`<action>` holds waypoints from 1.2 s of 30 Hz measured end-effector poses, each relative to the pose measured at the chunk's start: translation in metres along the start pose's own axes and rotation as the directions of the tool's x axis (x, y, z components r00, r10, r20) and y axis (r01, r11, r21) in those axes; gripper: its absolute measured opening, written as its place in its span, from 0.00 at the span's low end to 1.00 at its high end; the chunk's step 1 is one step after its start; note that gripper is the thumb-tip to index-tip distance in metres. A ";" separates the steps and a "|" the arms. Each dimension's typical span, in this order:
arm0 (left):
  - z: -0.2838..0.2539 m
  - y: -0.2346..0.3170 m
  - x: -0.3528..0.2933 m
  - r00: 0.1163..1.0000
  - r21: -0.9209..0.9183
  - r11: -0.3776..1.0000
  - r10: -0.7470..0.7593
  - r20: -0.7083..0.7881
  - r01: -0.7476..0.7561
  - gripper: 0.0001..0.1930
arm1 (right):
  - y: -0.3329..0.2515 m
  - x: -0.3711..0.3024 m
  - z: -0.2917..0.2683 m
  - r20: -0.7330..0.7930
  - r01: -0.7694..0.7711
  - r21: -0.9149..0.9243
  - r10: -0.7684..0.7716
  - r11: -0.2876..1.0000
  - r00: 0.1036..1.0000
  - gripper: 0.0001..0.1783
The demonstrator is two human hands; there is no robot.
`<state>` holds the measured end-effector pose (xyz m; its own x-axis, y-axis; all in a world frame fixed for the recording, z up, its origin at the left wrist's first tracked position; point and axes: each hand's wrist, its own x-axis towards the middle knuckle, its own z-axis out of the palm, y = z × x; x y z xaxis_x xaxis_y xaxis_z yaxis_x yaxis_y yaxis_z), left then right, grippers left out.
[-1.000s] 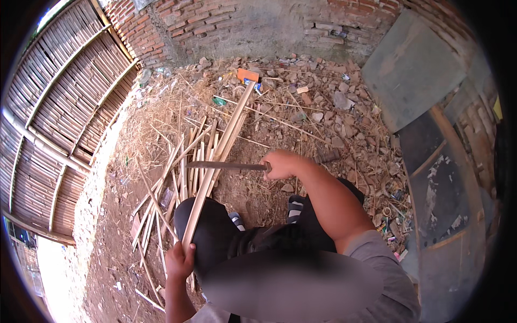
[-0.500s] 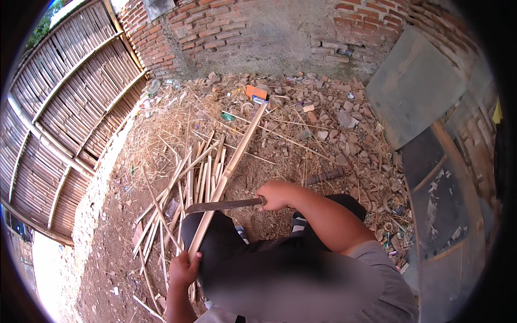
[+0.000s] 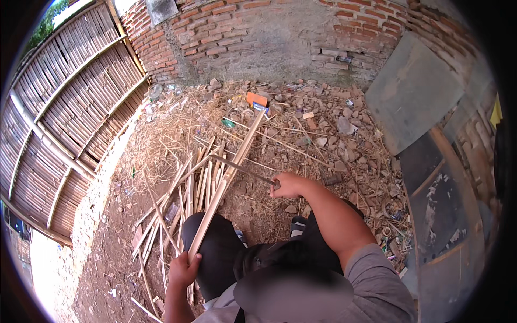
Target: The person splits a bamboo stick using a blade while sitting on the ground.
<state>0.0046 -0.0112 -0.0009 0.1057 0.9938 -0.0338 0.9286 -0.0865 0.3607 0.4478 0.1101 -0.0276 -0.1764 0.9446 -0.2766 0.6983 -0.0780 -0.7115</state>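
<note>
My left hand (image 3: 184,269) is closed round the near end of a long split bamboo strip (image 3: 215,200). The strip slopes up and away to the right, lying across my left knee. In my right hand (image 3: 286,185), fingers wrapped round the handle, is a machete (image 3: 249,171) with a dark blade. Its blade crosses the bamboo strip beyond the knee, the tip pointing left; whether it cuts into the strip I cannot tell. Left of my knee, several thin bamboo strips (image 3: 162,218) lie in a loose pile on the ground.
A woven bamboo fence (image 3: 70,102) stands at the left and a brick wall (image 3: 258,40) at the back. Rubble (image 3: 336,145) and litter cover the ground to the right. Grey and black panels (image 3: 414,89) lean at the right. An orange piece (image 3: 257,99) lies near the strip's far end.
My right hand has moved the machete away from me along the strip, from over the knee to farther up. My left hand keeps its grip on the near end.
</note>
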 end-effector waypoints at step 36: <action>0.001 0.003 -0.002 1.000 -0.028 0.999 0.014 -0.020 -0.014 0.25 | 0.004 0.003 -0.013 -0.035 -0.032 -0.117 0.028 0.993 0.999 0.22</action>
<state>0.0073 -0.0135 -0.0013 0.1115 0.9937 -0.0103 0.9166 -0.0988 0.3874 0.4591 0.1164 -0.0223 -0.1321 0.9527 -0.2736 0.7798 -0.0705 -0.6220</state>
